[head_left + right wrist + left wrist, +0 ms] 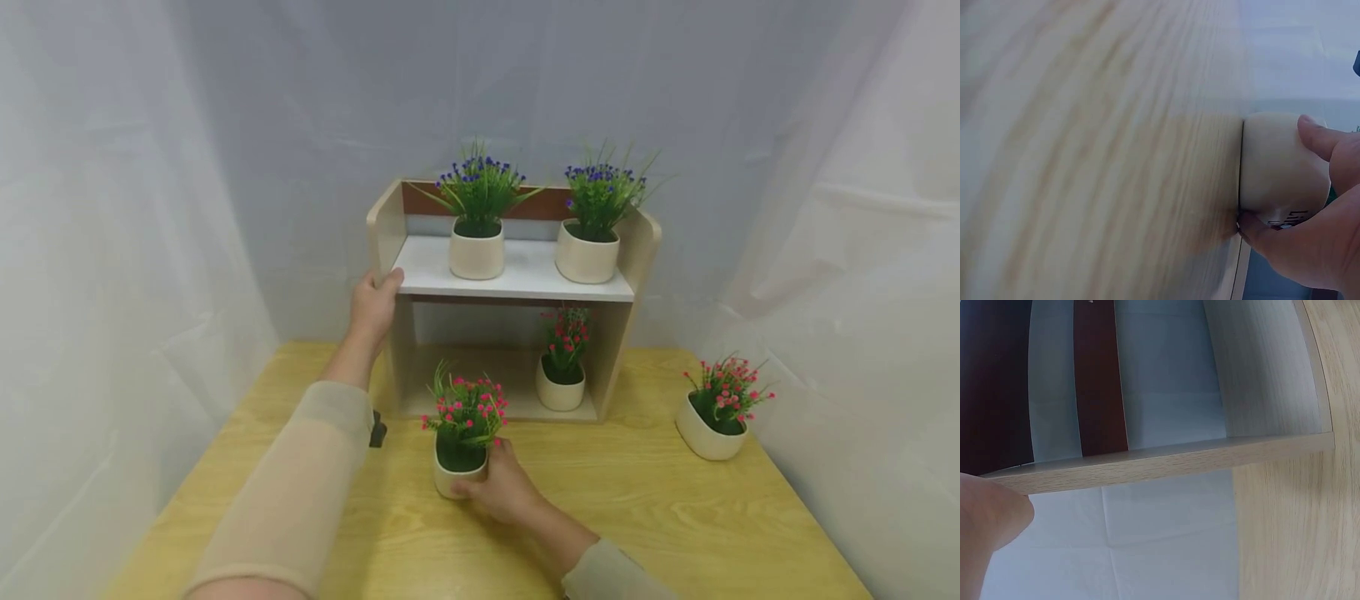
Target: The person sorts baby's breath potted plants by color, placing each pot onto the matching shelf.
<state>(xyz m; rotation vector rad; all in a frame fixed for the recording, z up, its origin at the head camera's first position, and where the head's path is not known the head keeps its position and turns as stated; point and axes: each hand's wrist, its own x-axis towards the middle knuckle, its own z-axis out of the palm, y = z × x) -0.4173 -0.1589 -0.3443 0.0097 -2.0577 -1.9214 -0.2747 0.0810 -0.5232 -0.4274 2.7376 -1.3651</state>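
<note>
My left hand (372,307) grips the left side panel of a two-tier wooden shelf (517,291), its thumb at the height of the upper board. In the left wrist view, part of that hand (994,515) lies against the edge of the side panel (1166,467). Low in front of the shelf, my right hand (508,485) holds the white pot of a pink-flowered artificial plant (460,446). The right wrist view has thumb and fingers round the pot (1279,162), its base right at the tabletop; dark lettering shows on its side.
Two purple-flowered pots (477,254) (587,257) stand on the upper board. A pink-flowered pot (561,390) sits at the right of the lower tier, and another (712,433) near the table's right edge. A small black object (377,432) lies by the shelf's left foot.
</note>
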